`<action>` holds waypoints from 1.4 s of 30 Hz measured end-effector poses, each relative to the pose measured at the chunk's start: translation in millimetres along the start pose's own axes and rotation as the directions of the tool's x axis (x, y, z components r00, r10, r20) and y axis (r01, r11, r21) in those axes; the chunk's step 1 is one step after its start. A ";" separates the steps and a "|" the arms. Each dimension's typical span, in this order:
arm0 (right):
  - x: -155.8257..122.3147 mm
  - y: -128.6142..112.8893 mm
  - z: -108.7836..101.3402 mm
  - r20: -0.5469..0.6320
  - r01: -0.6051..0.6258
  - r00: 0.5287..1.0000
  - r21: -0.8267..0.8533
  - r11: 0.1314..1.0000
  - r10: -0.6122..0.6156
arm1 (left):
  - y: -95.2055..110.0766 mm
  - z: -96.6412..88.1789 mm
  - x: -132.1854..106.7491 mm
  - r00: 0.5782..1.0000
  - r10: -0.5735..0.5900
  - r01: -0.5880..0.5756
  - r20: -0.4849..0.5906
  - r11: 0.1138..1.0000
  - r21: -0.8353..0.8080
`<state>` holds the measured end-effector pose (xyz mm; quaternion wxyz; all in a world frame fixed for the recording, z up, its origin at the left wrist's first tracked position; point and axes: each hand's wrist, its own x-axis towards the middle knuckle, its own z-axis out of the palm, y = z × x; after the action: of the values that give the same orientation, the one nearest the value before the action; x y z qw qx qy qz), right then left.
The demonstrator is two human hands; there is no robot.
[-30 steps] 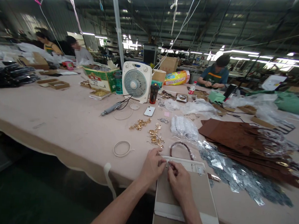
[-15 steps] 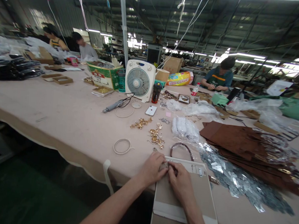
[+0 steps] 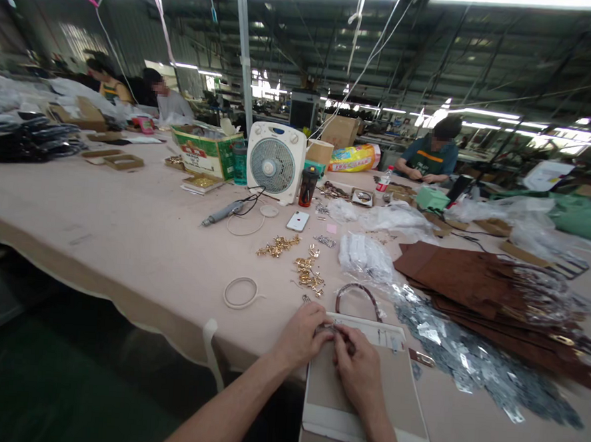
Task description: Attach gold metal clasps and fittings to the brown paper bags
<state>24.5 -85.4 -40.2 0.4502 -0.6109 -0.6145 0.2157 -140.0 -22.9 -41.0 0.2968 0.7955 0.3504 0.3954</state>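
Note:
At the table's front edge lies a beige bag panel with white edging [image 3: 389, 407], and both hands work over its far left corner. My left hand [image 3: 303, 335] is closed with its fingertips pinched near a small metal piece, too small to name. Close against it, my right hand [image 3: 359, 361] is also closed, thumb and finger pressed together at the same spot. Small metal fittings [image 3: 394, 344] sit along the panel's far edge. A brown handle [image 3: 359, 288] arches out behind it, and a brown strap with a buckle [image 3: 421, 357] sticks out at the right.
Gold hardware pieces [image 3: 309, 273] and a roll of white tape [image 3: 241, 292] lie beyond my hands. To the right are many grey metal plates [image 3: 468, 351] and stacked brown pieces [image 3: 462, 278]. A fan [image 3: 273, 163], electric screwdriver [image 3: 223, 212] and phone [image 3: 298, 221] stand farther back. A co-worker [image 3: 429, 156] sits opposite.
Both hands remain pinched at the panel's corner, with only slight finger shifts. The view has tilted a little. The buckled strap at the right shows more fully.

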 end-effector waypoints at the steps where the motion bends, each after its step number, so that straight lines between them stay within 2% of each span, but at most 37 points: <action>1: -0.3 0.1 0.0 -0.003 0.000 1.000 0.005 1.000 0.000 | 0.3 0.4 0.1 1.000 -0.002 0.002 -0.003 1.000 -0.006; 12: 0.0 4.6 1.3 -0.002 -0.012 1.000 0.022 1.000 0.012 | 0.6 -1.1 3.7 1.000 -0.020 0.019 -0.004 0.999 -0.046; 16: -1.8 4.2 0.8 -0.009 -0.128 0.991 0.116 0.985 0.130 | 0.4 -6.9 5.1 0.997 -0.062 0.065 0.037 0.995 -0.071; 19: -4.1 1.0 -0.5 -0.034 -0.181 0.981 0.198 0.963 0.192 | 0.8 -7.6 6.4 0.994 -0.106 0.107 0.020 0.990 -0.091; 21: -4.2 -1.7 -1.7 -0.092 -0.124 0.985 0.201 0.972 0.145 | 0.5 -6.0 6.8 0.991 -0.133 0.132 -0.005 0.987 -0.097; 24: 0.8 -2.6 -3.7 -0.175 0.070 0.983 0.074 0.995 -0.056 | -0.9 -3.1 6.6 0.986 -0.162 0.158 -0.030 0.982 -0.100; 27: 11.0 2.0 -5.3 -0.172 0.197 0.964 -0.054 0.979 -0.203 | -3.2 -1.4 6.2 0.988 -0.142 0.137 -0.055 0.987 -0.089; 35: 27.4 7.0 -8.0 0.011 0.173 0.985 -0.098 0.980 -0.172 | -5.0 0.6 4.2 0.991 -0.097 0.087 -0.097 0.991 -0.102; 42: 34.7 6.0 -2.9 -0.032 0.157 0.986 -0.126 0.980 -0.162 | -4.2 0.3 0.9 0.992 -0.065 0.058 -0.105 0.996 -0.069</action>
<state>35.4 -52.6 -33.6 0.4403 -0.5909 -0.6639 0.1275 -140.8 -19.8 -43.9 0.3155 0.7517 0.3769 0.4397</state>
